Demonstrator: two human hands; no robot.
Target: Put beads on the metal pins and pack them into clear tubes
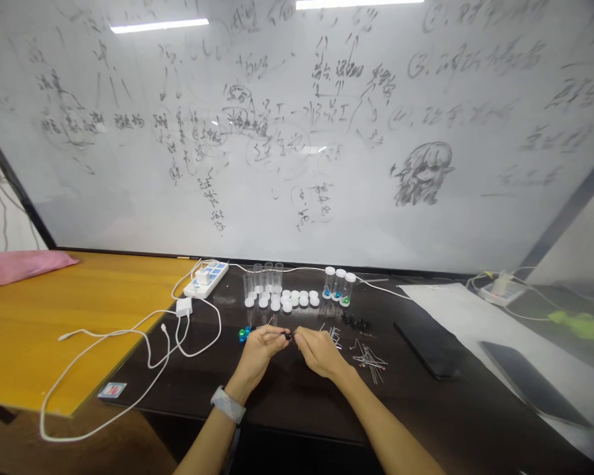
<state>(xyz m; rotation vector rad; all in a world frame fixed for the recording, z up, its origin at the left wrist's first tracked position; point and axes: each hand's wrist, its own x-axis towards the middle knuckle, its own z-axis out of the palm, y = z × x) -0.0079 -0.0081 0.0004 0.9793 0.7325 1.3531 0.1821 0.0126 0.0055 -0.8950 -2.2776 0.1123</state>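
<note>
Over the dark table, my left hand (261, 346) and my right hand (319, 348) come together with fingertips pinched. Between them is a small black part (288, 336); its exact kind is too small to tell. A thin metal rod (273, 332) runs along my left fingers. What my right fingertips cover is partly hidden. Just beyond my left hand lie small blue and green pieces (242, 335). To the right of my right hand are short metal pins (334, 335), a pile of thin metal rods (370, 361) and a cluster of black parts (355, 321).
Clear tubes (268, 280), white caps (296, 300) and three capped tubes (340, 285) with coloured pieces stand at the back. A power strip (206, 280) and white cables (148, 336) lie left. Rightward are a black phone-like slab (426, 346) and a dark tablet-like device (532, 381).
</note>
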